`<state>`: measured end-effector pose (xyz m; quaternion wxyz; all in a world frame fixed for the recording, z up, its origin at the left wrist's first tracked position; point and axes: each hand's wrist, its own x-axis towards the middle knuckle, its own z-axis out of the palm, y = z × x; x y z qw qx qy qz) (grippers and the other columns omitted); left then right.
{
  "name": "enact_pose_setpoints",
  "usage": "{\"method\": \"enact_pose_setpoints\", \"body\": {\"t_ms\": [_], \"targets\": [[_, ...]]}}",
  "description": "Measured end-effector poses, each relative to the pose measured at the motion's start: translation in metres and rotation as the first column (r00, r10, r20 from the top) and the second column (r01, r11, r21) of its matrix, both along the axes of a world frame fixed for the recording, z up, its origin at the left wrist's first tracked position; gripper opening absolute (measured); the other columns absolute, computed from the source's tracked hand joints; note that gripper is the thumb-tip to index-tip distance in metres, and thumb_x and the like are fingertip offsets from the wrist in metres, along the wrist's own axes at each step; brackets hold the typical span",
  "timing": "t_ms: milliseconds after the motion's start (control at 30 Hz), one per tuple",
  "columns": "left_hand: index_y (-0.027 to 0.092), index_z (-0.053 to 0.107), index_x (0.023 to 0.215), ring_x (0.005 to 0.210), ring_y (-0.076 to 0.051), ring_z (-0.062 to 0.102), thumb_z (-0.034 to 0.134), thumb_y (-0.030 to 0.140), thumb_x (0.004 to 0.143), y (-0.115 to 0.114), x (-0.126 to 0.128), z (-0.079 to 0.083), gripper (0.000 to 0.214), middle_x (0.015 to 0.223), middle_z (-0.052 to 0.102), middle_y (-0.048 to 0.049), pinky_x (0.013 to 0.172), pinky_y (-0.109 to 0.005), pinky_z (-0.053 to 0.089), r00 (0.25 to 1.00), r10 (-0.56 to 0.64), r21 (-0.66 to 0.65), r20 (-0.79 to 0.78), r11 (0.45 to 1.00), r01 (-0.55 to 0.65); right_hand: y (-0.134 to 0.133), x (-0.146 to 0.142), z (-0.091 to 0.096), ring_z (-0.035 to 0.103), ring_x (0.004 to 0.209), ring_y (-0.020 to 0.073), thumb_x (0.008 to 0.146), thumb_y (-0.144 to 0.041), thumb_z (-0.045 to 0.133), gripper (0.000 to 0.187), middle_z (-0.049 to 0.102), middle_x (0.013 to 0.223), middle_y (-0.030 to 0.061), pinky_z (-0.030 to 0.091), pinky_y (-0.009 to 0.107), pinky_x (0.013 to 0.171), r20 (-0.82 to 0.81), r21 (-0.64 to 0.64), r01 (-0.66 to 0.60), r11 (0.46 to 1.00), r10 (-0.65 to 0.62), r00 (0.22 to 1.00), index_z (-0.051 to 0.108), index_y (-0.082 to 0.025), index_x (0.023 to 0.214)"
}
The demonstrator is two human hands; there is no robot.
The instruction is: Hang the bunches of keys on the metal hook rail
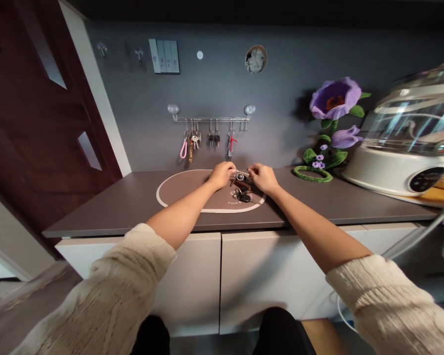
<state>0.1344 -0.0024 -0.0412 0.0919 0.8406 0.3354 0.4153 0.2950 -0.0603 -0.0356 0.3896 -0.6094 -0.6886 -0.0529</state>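
Both hands are over a brown oval mat [185, 190] with a pale rim. My left hand [222, 176] has its fingertips pinched together at the left of a small cluster of things. Across from it, my right hand [263, 177] is also closed at the fingertips; what either hand holds is too small to make out. Between them lies a round dark dial with a silver rim, like a watch [240, 177]. Just below it is a dark brown item [243, 185] I cannot name. A black key fob [244, 198] with metal rings rests nearest the mat's front edge.
Several key bunches [195, 140] hang from a clear hook rail [210, 119] on the grey wall. Right of the mat stand a purple fabric flower [335, 101] with a green ring base and a white appliance [388, 165]. The counter's front edge [163, 231] runs below my forearms.
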Motion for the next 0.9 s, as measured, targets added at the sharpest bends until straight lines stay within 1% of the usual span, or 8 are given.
{"method": "enact_pose_setpoints", "body": {"t_ms": [167, 300, 433, 567, 700, 900], "targets": [[0.013, 0.059, 0.071, 0.069, -0.012, 0.054, 0.05, 0.015, 0.076, -0.004, 0.0, 0.005, 0.01, 0.072, 0.062, -0.002, 0.069, -0.024, 0.041, 0.985, -0.019, -0.125, 0.171, 0.991, 0.04, 0.0, -0.001, 0.0, 0.056, 0.065, 0.0132, 0.078, -0.021, 0.047, 0.018, 0.065, 0.07, 0.0042, 0.039, 0.024, 0.068, -0.056, 0.0, -0.024, 1.0, 0.024, 0.998, 0.064, -0.016, 0.08], [0.013, 0.058, 0.073, 0.062, -0.01, 0.053, 0.05, 0.015, 0.076, -0.009, 0.001, 0.009, 0.009, 0.065, 0.06, -0.0002, 0.065, -0.023, 0.042, 0.948, -0.03, -0.233, 0.318, 0.966, 0.109, -0.001, -0.002, 0.0, 0.055, 0.064, 0.0127, 0.078, -0.022, 0.047, 0.018, 0.064, 0.069, 0.0035, 0.04, 0.024, 0.067, -0.083, 0.026, -0.055, 0.998, 0.057, 0.995, 0.063, -0.016, 0.079], [0.012, 0.057, 0.072, 0.058, -0.009, 0.052, 0.052, 0.015, 0.075, -0.014, 0.004, 0.013, 0.007, 0.062, 0.058, 0.0007, 0.063, -0.022, 0.042, 0.892, -0.016, -0.297, 0.451, 0.94, 0.167, -0.003, -0.003, 0.0, 0.054, 0.063, 0.0132, 0.079, -0.026, 0.046, 0.019, 0.064, 0.07, 0.0037, 0.04, 0.026, 0.067, -0.072, 0.102, -0.077, 0.992, 0.084, 0.994, 0.062, -0.017, 0.082], [0.012, 0.058, 0.074, 0.059, -0.008, 0.051, 0.052, 0.015, 0.075, -0.016, 0.007, 0.016, 0.007, 0.066, 0.059, -0.0006, 0.061, -0.021, 0.042, 0.824, 0.007, -0.368, 0.567, 0.897, 0.246, -0.004, -0.004, 0.001, 0.054, 0.068, 0.0145, 0.08, -0.029, 0.045, 0.021, 0.063, 0.081, 0.0059, 0.042, 0.028, 0.07, -0.065, 0.197, -0.099, 0.975, 0.114, 0.991, 0.06, -0.017, 0.089], [0.012, 0.058, 0.077, 0.06, -0.008, 0.052, 0.053, 0.017, 0.076, -0.014, 0.009, 0.016, 0.007, 0.071, 0.061, -0.0023, 0.059, -0.021, 0.043, 0.756, -0.011, -0.384, 0.654, 0.856, 0.345, -0.006, -0.006, 0.003, 0.054, 0.073, 0.0153, 0.082, -0.033, 0.044, 0.024, 0.06, 0.09, 0.0075, 0.043, 0.03, 0.072, -0.044, 0.275, -0.155, 0.949, 0.173, 0.984, 0.058, -0.017, 0.092], [0.012, 0.058, 0.075, 0.062, -0.008, 0.052, 0.056, 0.019, 0.074, -0.015, 0.012, 0.014, 0.008, 0.071, 0.06, -0.0021, 0.061, -0.022, 0.043, 0.695, -0.058, -0.373, 0.717, 0.81, 0.452, -0.01, -0.01, 0.006, 0.053, 0.083, 0.0173, 0.084, -0.037, 0.041, 0.026, 0.059, 0.092, 0.0079, 0.043, 0.031, 0.075, -0.023, 0.299, -0.217, 0.929, 0.234, 0.972, 0.058, -0.018, 0.09]]}}
